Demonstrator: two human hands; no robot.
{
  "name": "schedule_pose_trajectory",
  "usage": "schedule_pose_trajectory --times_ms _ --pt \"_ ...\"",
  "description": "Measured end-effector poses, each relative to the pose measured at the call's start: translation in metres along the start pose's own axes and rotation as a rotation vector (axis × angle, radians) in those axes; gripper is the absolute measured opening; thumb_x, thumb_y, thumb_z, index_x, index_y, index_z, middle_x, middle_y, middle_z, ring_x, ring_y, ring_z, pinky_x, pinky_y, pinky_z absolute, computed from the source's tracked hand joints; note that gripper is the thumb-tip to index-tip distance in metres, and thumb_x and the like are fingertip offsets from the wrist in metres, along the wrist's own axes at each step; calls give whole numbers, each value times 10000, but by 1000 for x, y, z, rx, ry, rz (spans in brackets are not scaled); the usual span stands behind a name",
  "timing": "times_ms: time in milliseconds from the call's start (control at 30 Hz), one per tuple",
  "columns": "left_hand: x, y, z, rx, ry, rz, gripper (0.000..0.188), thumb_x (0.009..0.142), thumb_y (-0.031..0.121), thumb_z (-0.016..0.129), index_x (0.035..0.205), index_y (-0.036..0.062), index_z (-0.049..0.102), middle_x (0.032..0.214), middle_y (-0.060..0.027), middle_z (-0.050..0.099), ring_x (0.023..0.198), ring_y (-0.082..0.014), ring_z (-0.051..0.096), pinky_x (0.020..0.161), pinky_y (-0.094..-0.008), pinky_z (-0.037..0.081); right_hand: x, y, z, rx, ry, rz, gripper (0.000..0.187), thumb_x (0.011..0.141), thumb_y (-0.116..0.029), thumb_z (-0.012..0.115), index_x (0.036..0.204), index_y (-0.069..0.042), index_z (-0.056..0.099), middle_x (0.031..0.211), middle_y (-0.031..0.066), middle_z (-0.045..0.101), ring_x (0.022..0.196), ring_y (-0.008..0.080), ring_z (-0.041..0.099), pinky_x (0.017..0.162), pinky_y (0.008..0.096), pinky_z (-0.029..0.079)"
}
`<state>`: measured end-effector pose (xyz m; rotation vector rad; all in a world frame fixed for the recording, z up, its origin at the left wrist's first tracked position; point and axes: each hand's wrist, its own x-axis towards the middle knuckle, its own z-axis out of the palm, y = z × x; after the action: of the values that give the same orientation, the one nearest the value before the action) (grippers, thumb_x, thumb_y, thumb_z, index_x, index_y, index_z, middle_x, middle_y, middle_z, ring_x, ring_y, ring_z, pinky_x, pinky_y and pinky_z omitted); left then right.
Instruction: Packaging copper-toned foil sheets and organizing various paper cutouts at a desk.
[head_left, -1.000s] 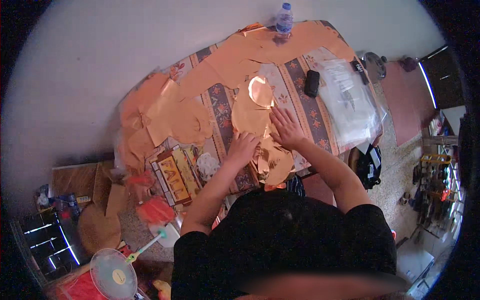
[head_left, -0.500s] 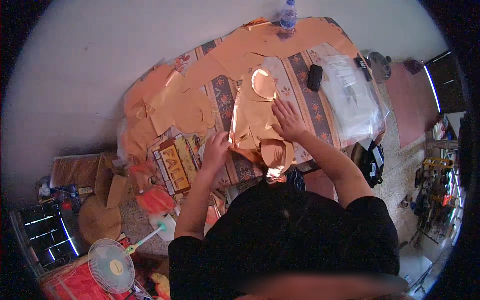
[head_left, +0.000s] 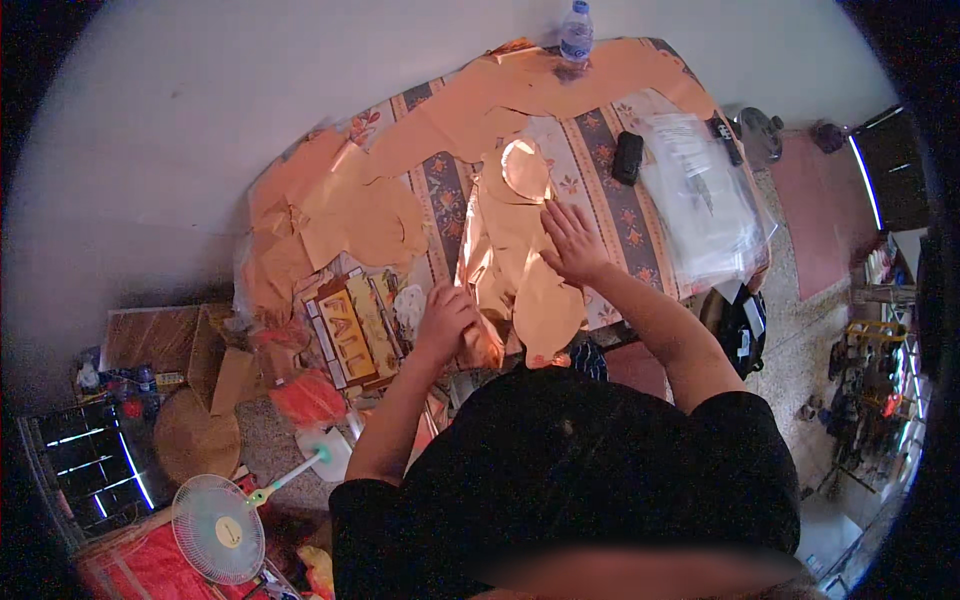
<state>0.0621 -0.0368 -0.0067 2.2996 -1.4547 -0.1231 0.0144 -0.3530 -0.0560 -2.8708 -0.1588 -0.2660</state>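
A shiny copper-coloured foil sheet (head_left: 510,235) with rounded, cut-out edges lies on the near middle of the table. My right hand (head_left: 576,246) rests on its right side, palm down with fingers stretched out. At its lower left edge, the curled fingers of my left hand (head_left: 447,322) grip a crumpled, folded part of the foil. The tips of those fingers are partly hidden. Close by the hands, the sheet's rounded lower end (head_left: 548,315) reaches the near table edge. A bright round patch (head_left: 525,170) of foil shines at its far end.
More copper-coloured sheeting (head_left: 350,205) spreads along the left and far table. A water bottle (head_left: 576,35) stands at the far edge. A black case (head_left: 627,158) and plastic-wrapped white packages (head_left: 700,200) lie right; framed sign boards (head_left: 350,335) lean left. A fan (head_left: 220,528) stands lower left.
My left hand has moved slightly right and nearer to me, with the foil edge bunching beside it. The sheet's lower end now lies flatter. My right hand has barely moved.
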Motion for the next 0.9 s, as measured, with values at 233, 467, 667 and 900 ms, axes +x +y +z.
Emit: schedule_pose_trajectory --times_ms 233,467,667,900 --pt "-4 20 -18 -4 257 -46 155 681 111 665 834 119 685 1142 -72 611 1090 -284 532 901 -385 445 0 2 -1 23 -25 4 726 855 -396 520 1417 4 292 1496 183 255 1391 321 231 1151 454 130" --pt "42 49 -9 -476 -27 -231 480 760 213 705 1200 71 578 1179 -156 553 1065 -325 538 902 -390 444 0 3 -3 14 -17 -12 745 844 -396 533 1420 5 283 1499 180 251 1397 317 218 1150 454 136" --pt "82 56 36 -303 -33 200 327 831 148 585 1136 29 592 1257 -181 514 1121 -341 529 915 -397 464 4 0 -5 27 -43 0 760 840 -390 550 1430 -1 268 1500 177 252 1398 314 218 1151 455 135" --pt "92 54 35 -196 102 90 397 789 93 606 1179 41 549 1360 -183 427 1263 -345 422 1041 -434 370 -2 5 7 -61 -2 -30 758 844 -397 548 1435 -13 269 1504 170 252 1403 303 214 1153 452 129"
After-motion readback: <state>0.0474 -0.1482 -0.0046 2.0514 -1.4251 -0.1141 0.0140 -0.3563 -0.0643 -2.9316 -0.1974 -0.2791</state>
